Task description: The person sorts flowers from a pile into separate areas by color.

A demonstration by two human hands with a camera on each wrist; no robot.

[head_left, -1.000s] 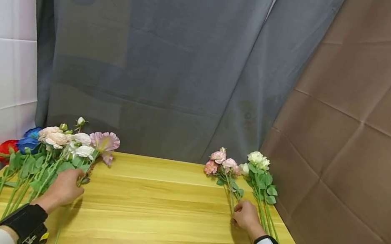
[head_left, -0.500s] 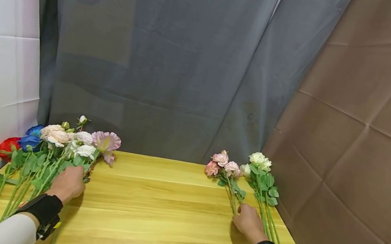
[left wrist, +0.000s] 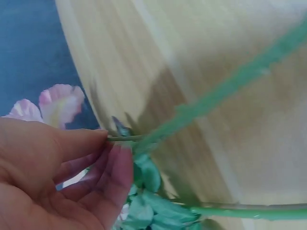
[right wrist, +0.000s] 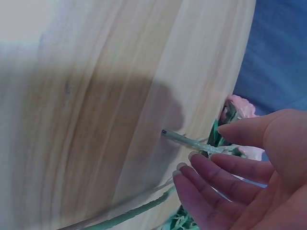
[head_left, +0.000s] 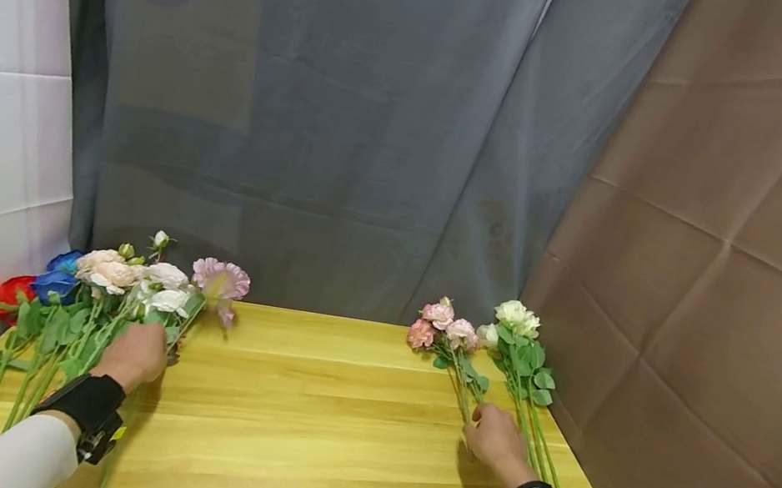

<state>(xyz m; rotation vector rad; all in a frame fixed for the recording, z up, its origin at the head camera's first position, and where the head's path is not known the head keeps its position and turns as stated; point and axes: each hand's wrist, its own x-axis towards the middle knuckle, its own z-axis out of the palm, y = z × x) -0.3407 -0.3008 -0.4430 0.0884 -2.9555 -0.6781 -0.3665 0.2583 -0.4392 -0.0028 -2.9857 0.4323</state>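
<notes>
My left hand (head_left: 135, 357) pinches a stem between thumb and fingertips at the right side of the left flower pile. In the left wrist view, a green stem (left wrist: 216, 98) runs from those fingertips to the upper right. The pale purple-pink flower (head_left: 222, 279), with broad ruffled petals, lies just beyond this hand. On the other side, my right hand (head_left: 499, 444) is by the lower stems of the pink roses (head_left: 439, 314). Its thumb and fingers are spread in the right wrist view, with a cut stem (right wrist: 187, 140) lying between them, not gripped.
White roses (head_left: 168, 300), peach roses (head_left: 109, 271), blue roses (head_left: 56, 285) and a red rose (head_left: 11, 297) lie bunched at the left of the wooden table (head_left: 317, 435). Cream roses (head_left: 518, 319) lie at the right. Grey cloth (head_left: 345, 144) hangs behind.
The purple-pink flower has shifted rightward, away from the white roses, while my left hand bent over its stem. My right hand has stayed by the pink roses' stems.
</notes>
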